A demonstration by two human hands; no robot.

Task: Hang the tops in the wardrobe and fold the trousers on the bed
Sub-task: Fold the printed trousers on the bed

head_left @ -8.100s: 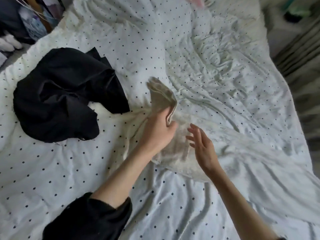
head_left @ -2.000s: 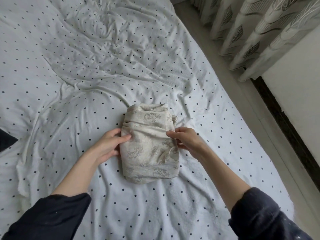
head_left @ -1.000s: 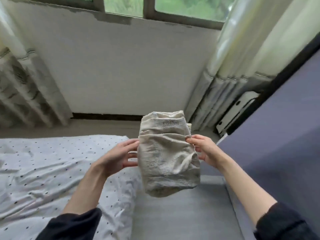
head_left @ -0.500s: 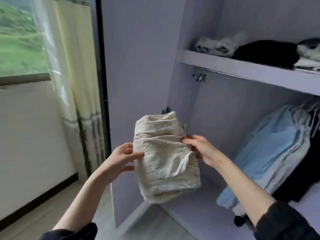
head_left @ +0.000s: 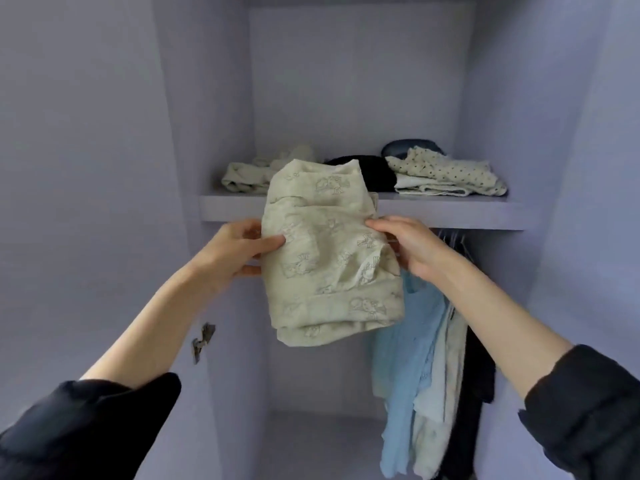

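Observation:
I hold a folded pair of cream trousers (head_left: 329, 258) with a faint printed pattern up in front of the open lilac wardrobe (head_left: 349, 98). My left hand (head_left: 239, 249) grips its left edge, thumb on the front and fingers behind. My right hand (head_left: 410, 247) grips its right edge the same way. The bundle's top reaches just above the front edge of the wardrobe shelf (head_left: 450, 211). The bed is out of view.
On the shelf lie a crumpled cream garment (head_left: 242, 174), a black folded one (head_left: 377, 171) and a dotted cream pile (head_left: 446, 174). Below the shelf, light blue tops (head_left: 412, 368) and dark clothes (head_left: 478, 368) hang at the right. A door hinge (head_left: 202, 341) sits low on the left.
I have turned from the bed and window to face the wardrobe and raised the folded trousers from waist height to shelf level, both hands keeping their grip.

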